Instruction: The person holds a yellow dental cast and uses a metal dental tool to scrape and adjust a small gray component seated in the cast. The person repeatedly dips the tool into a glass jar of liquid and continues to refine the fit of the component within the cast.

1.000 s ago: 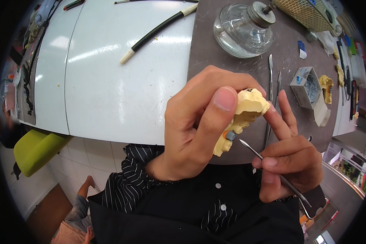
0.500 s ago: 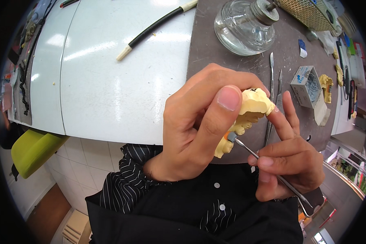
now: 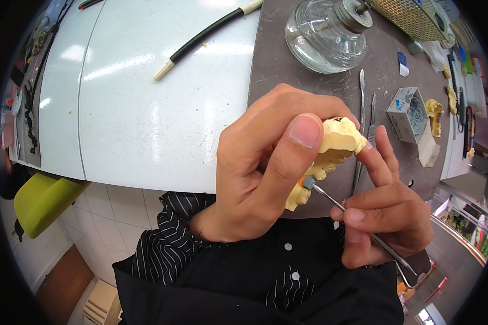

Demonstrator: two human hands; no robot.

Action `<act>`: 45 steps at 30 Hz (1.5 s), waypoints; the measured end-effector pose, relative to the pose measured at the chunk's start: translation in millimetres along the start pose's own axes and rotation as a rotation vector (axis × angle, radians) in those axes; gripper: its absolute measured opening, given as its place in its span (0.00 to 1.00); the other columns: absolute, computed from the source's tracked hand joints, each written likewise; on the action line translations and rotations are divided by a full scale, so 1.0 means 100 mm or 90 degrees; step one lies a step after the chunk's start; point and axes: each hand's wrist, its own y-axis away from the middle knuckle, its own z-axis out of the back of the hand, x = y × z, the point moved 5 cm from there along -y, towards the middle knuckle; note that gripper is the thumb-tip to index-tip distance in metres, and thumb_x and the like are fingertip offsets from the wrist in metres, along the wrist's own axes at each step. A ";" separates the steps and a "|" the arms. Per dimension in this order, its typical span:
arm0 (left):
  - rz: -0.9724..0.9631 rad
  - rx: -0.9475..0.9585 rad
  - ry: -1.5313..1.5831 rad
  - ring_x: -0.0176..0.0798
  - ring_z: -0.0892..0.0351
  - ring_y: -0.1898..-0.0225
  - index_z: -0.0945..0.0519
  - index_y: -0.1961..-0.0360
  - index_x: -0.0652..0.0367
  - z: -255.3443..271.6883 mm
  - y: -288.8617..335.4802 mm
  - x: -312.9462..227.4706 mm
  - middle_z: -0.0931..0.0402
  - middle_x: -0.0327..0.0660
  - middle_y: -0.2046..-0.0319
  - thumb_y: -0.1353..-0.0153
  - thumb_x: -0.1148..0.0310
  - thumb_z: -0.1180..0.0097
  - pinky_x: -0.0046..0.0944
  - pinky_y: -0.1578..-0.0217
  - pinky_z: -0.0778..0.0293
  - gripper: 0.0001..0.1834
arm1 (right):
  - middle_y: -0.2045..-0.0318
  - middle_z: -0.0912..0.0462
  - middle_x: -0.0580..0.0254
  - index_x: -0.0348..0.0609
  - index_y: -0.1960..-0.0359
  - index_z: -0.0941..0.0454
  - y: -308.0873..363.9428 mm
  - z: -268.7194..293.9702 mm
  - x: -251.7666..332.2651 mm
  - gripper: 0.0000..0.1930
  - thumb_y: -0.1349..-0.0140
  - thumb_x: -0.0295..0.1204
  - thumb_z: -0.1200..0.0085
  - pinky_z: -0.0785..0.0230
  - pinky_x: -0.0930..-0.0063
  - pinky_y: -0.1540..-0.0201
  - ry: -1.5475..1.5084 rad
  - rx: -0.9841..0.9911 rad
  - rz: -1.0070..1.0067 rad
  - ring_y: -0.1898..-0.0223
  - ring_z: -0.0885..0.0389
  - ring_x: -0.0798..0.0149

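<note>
Held up over the bench's front edge is a yellow plaster dental model [image 3: 339, 135], a curved row of teeth, with my left hand [image 3: 271, 162] closed around it, thumb and fingers on its side. An orange patch and a grey-blue tooth-shaped piece [image 3: 309, 182] show on its lower part. My right hand [image 3: 387, 216] pinches a thin metal dental carving tool [image 3: 382, 246], whose tip touches or almost touches the grey-blue piece. One right fingertip rests against the model's right end. My left palm and fingers hide part of the model.
On the brown mat [image 3: 276, 59] stand a glass spirit burner [image 3: 325, 40] and a small box of blue-grey wax [image 3: 409, 114]. Metal hand tools [image 3: 362, 103] lie behind my right hand, another yellow model [image 3: 435, 115] beyond the box. A black tube [image 3: 206, 37] lies on the white tabletop; a green chair [image 3: 49, 203] stands left.
</note>
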 end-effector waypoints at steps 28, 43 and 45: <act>-0.007 0.000 -0.006 0.27 0.33 0.79 0.27 0.66 0.65 0.00 0.00 0.00 0.28 0.43 0.70 0.36 0.53 0.72 0.25 0.80 0.39 0.26 | 0.78 0.23 0.61 0.42 0.69 0.31 -0.01 0.00 0.03 0.10 0.55 0.18 0.55 0.63 0.46 0.37 0.018 0.005 -0.028 0.46 0.34 0.40; -0.028 0.013 -0.016 0.28 0.32 0.76 0.27 0.65 0.65 0.02 -0.01 0.02 0.28 0.44 0.69 0.35 0.54 0.72 0.25 0.78 0.38 0.26 | 0.78 0.23 0.61 0.42 0.70 0.31 -0.03 0.00 0.03 0.09 0.55 0.18 0.54 0.62 0.45 0.38 0.016 0.006 -0.028 0.48 0.32 0.38; -0.018 0.013 -0.013 0.28 0.32 0.77 0.27 0.65 0.65 0.01 -0.01 0.01 0.28 0.44 0.69 0.35 0.53 0.72 0.25 0.79 0.38 0.26 | 0.78 0.23 0.61 0.42 0.70 0.31 -0.02 0.01 0.03 0.09 0.55 0.18 0.54 0.62 0.45 0.38 0.017 0.003 -0.027 0.48 0.32 0.39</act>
